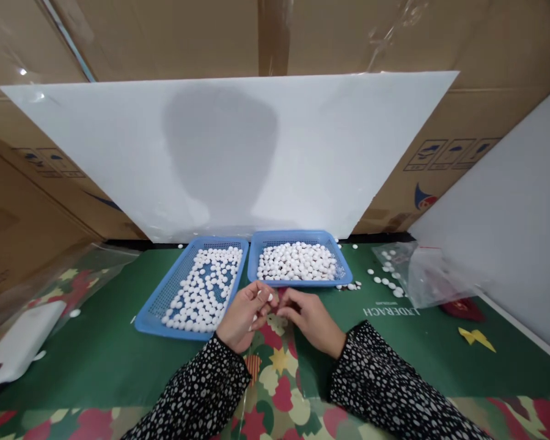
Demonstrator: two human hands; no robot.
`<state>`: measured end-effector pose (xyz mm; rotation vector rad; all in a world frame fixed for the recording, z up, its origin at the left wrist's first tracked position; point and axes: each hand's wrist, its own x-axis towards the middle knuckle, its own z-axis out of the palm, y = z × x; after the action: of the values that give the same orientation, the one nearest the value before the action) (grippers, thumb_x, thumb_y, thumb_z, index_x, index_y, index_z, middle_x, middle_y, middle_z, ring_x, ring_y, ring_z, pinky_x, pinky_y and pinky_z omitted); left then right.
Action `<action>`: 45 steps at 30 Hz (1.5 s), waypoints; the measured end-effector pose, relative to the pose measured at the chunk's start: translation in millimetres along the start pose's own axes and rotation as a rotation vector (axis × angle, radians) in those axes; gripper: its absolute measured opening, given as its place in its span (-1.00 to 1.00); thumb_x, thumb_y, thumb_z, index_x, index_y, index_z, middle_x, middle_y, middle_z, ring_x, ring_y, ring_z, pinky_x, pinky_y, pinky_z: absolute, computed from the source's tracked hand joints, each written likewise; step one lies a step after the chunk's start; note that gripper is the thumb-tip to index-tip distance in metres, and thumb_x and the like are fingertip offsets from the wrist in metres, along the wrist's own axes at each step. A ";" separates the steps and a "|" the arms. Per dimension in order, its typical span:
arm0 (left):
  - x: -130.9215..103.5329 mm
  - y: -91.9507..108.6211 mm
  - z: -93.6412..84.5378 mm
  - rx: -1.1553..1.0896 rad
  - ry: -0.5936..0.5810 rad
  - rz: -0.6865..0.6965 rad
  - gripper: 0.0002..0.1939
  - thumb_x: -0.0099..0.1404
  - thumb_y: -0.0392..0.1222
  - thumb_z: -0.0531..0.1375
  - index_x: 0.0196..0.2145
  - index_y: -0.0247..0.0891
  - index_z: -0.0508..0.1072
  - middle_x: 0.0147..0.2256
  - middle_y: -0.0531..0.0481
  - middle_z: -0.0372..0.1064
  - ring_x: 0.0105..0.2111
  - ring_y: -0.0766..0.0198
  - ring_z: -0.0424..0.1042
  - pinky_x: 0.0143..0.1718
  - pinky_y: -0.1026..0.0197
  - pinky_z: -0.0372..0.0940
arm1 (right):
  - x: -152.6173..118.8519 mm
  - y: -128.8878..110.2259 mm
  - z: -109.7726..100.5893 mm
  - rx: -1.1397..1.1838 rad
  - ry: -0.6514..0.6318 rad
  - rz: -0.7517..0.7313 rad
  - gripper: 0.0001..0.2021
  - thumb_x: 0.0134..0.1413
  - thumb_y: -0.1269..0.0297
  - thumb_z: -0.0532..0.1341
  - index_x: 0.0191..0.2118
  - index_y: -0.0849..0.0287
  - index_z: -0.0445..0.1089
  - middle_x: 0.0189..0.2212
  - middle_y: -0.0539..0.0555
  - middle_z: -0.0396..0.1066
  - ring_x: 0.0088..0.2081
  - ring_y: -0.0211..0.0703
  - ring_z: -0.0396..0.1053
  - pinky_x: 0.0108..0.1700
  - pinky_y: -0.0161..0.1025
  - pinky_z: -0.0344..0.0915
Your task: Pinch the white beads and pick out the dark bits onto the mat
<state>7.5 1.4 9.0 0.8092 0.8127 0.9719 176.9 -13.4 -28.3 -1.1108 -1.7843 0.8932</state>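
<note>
My left hand (246,311) is closed around a few small white round pieces (270,297); one shows at the fingertips, another lower in the palm. Close to it on the right, my right hand (310,318) has its thumb and forefinger pinched together, and what lies between them, if anything, is too small to tell. Just behind the hands stands a blue perforated basket (297,234) heaped with similar white pieces (297,261). To the left is a second blue basket (165,330), with white pieces (206,284) spread loosely over its bottom.
Loose white pieces (385,282) lie at the right beside a clear plastic bag (433,275). Yellow scraps (476,337) and a dark red item (462,309) are farther right. A white-handled object (25,342) lies at the left. A white board (321,153) and cardboard (394,36) stand behind.
</note>
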 end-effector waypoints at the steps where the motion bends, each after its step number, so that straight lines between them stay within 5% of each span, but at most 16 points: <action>1: 1.1 -2.8 -0.1 -0.005 0.020 0.022 -0.63 0.06 0.00 0.42 -0.43 -0.34 0.42 -0.47 0.01 0.33 -0.63 0.52 0.08 -0.77 0.50 -0.15 | 1.1 -2.6 -2.4 0.140 0.037 0.063 -0.91 0.15 0.35 0.25 -0.39 0.16 0.39 -0.51 -0.05 0.40 -0.47 -0.20 0.34 -0.39 -0.28 0.30; 4: 4.1 -8.6 -0.4 -0.010 0.073 0.016 -0.60 0.03 0.02 0.43 -0.40 -0.37 0.44 -0.51 0.02 0.34 -0.70 0.58 0.02 -0.77 0.48 -0.18 | 5.5 -8.7 -6.3 0.510 0.097 0.190 -0.87 0.05 0.25 0.33 -0.38 0.18 0.44 -0.52 -0.02 0.46 -0.49 -0.19 0.40 -0.41 -0.27 0.36; 7: 5.4 -9.7 -0.5 -0.020 0.076 -0.023 -0.55 0.03 0.03 0.43 -0.29 -0.39 0.47 -0.54 0.05 0.33 -0.76 0.64 -0.08 -0.77 0.46 -0.23 | 7.3 -12.1 -7.2 0.629 0.107 0.206 -0.84 0.02 0.21 0.36 -0.34 0.19 0.48 -0.45 0.02 0.52 -0.42 -0.17 0.46 -0.31 -0.21 0.41; 17: 5.3 -11.2 1.8 0.020 0.070 -0.024 -0.56 0.04 0.11 0.40 -0.45 -0.35 0.41 -0.63 0.13 0.21 -0.72 0.56 -0.06 -0.76 0.47 -0.22 | 4.4 -27.3 -7.3 0.280 0.179 -0.044 -0.92 0.12 0.31 0.31 -0.39 0.15 0.48 -0.34 0.03 0.45 -0.26 -0.15 0.41 -0.13 -0.17 0.34; 35: -0.8 -11.6 6.3 0.142 0.090 0.032 -0.55 0.05 0.13 0.39 -0.47 -0.33 0.38 -0.69 0.15 0.19 -0.71 0.53 -0.04 -0.71 0.44 -0.18 | -0.3 -23.9 0.0 0.254 0.258 -0.008 -0.97 0.08 0.37 0.35 -0.34 0.16 0.49 -0.39 0.01 0.46 -0.34 -0.17 0.42 -0.26 -0.24 0.35; 40: 0.3 -12.5 6.6 0.172 0.082 0.024 -0.54 0.05 0.13 0.39 -0.51 -0.33 0.36 -0.70 0.14 0.21 -0.72 0.54 -0.03 -0.72 0.45 -0.17 | -1.4 -26.4 1.2 0.175 0.216 -0.096 -0.82 0.14 0.42 0.30 -0.15 0.07 0.55 -0.31 0.03 0.47 -0.28 -0.17 0.43 -0.21 -0.22 0.35; 45: 0.8 -4.1 6.9 0.166 0.100 0.065 -0.53 0.11 0.19 0.32 -0.39 -0.34 0.42 -0.64 0.08 0.31 -0.75 0.51 0.07 -0.79 0.48 -0.15 | 12.5 -27.3 -5.6 0.030 0.270 -0.241 -0.87 0.16 0.42 0.27 -0.18 0.11 0.52 -0.26 0.06 0.43 -0.21 -0.14 0.42 -0.16 -0.19 0.38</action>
<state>15.2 -0.7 8.4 0.9406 0.9676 1.0184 169.6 -10.9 1.2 -0.9250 -1.6326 0.5938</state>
